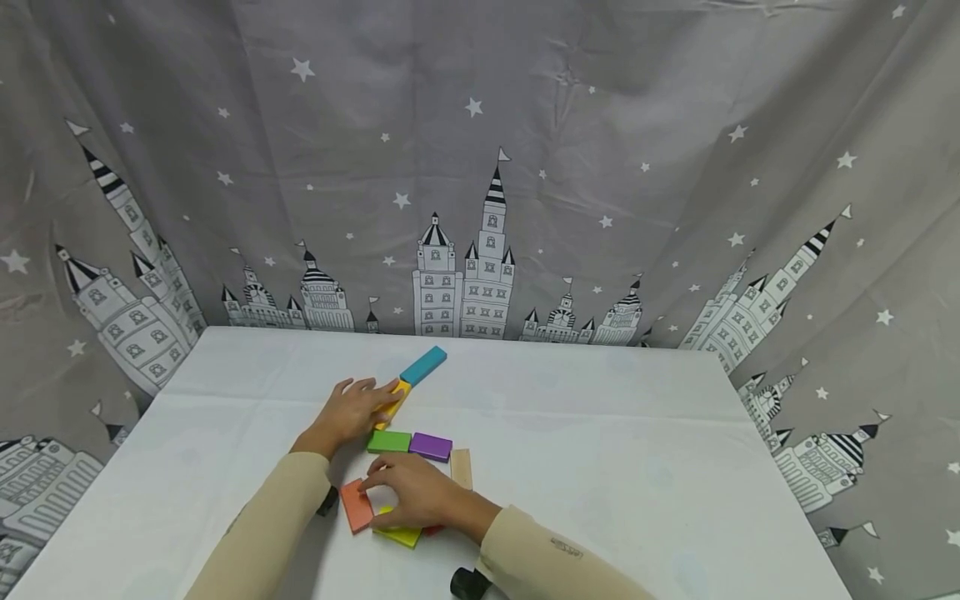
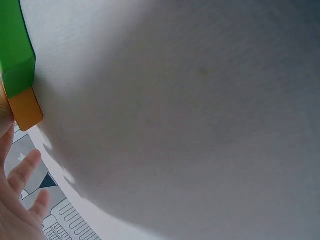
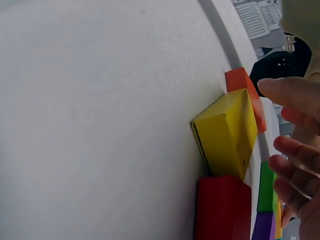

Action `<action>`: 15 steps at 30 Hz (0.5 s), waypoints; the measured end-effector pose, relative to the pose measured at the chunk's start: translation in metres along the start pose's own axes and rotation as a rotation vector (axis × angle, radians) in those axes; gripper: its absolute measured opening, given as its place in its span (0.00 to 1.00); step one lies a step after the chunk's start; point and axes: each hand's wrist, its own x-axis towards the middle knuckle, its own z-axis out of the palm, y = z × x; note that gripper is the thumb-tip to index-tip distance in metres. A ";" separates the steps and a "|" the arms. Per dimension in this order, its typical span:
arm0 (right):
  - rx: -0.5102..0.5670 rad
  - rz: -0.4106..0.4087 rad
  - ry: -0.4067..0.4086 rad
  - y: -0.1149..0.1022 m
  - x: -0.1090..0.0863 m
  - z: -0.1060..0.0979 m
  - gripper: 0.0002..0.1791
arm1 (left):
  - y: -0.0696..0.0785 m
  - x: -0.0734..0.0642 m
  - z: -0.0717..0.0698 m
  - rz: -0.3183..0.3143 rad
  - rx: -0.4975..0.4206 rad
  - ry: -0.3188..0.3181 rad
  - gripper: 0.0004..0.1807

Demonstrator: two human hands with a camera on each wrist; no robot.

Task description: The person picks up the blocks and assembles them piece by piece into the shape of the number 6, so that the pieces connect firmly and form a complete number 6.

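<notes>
In the head view my left hand (image 1: 356,412) pinches an amber-yellow block (image 1: 401,398), thumb near its close end and a fingertip near its far end. That block meets a blue block (image 1: 423,365) at its far end and a green block (image 1: 389,442) at its near end. My right hand (image 1: 416,490) hovers with loosely bent, spread fingers over an orange block (image 1: 356,506) and a lemon-yellow block (image 1: 401,536). The right wrist view shows its thumb close by the orange block (image 3: 243,80), the yellow block (image 3: 227,132) beside it and a red block (image 3: 222,207) following.
A purple block (image 1: 431,447) continues from the green one, and a plain wood block (image 1: 461,468) stands beside it, partly behind my right hand. The white table (image 1: 637,467) ends at a grey curtain (image 1: 562,208) printed with castles. Dark wrist devices (image 1: 469,583) show by both sleeves.
</notes>
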 end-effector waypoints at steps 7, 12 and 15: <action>0.062 0.037 0.028 0.001 -0.017 0.001 0.22 | 0.002 -0.001 0.000 0.003 0.013 0.009 0.26; 0.070 0.069 0.048 -0.001 -0.027 0.005 0.22 | 0.002 -0.002 0.000 0.003 0.013 0.007 0.26; 0.032 0.059 0.089 -0.003 -0.033 0.010 0.21 | 0.002 -0.002 0.000 0.003 0.013 0.011 0.26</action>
